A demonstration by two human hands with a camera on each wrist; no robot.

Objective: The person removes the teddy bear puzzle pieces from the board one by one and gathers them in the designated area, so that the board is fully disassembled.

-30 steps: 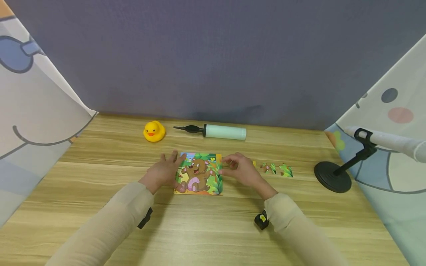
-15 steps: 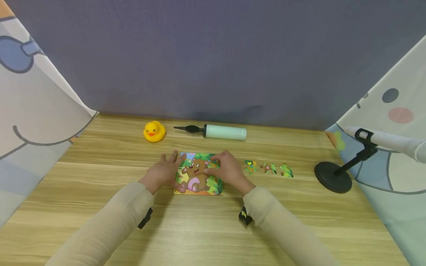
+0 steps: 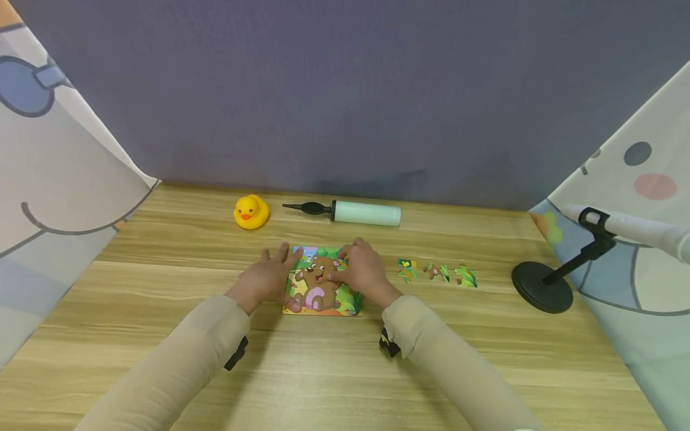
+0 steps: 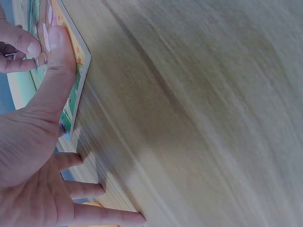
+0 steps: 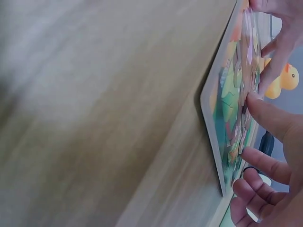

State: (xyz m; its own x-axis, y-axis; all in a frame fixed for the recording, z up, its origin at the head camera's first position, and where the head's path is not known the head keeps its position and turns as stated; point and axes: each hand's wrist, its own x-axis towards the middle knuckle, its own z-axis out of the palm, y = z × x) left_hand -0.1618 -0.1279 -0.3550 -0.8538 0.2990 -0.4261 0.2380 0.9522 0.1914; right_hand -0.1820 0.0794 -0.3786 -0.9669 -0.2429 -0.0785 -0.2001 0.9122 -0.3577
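A bear jigsaw puzzle (image 3: 319, 297) lies flat on the wooden table between the hands. Along its left side my left hand (image 3: 264, 276) rests with fingers spread; in the left wrist view the thumb (image 4: 57, 47) lies straight over a corner of the puzzle board (image 4: 80, 75). My right hand (image 3: 368, 270) reaches over the upper right of the puzzle. Its thumb and index finger pinch a puzzle piece (image 5: 242, 125) from two sides, the other fingers curled. Right of it lie three loose pieces in a row: a duck piece (image 3: 406, 270), a brown-and-green piece (image 3: 436, 272) and a green piece (image 3: 466, 276).
Behind the puzzle stand a yellow rubber duck (image 3: 251, 212) and, lying down, a pale green hand pump (image 3: 366, 213) with a black nozzle. A black stand (image 3: 542, 287) carrying a white tube is at the right. A grey partition (image 3: 345, 96) closes off the back.
My right hand has moved left from the puzzle's right edge onto its upper right part, uncovering the loose duck piece. The left hand has stayed in place.
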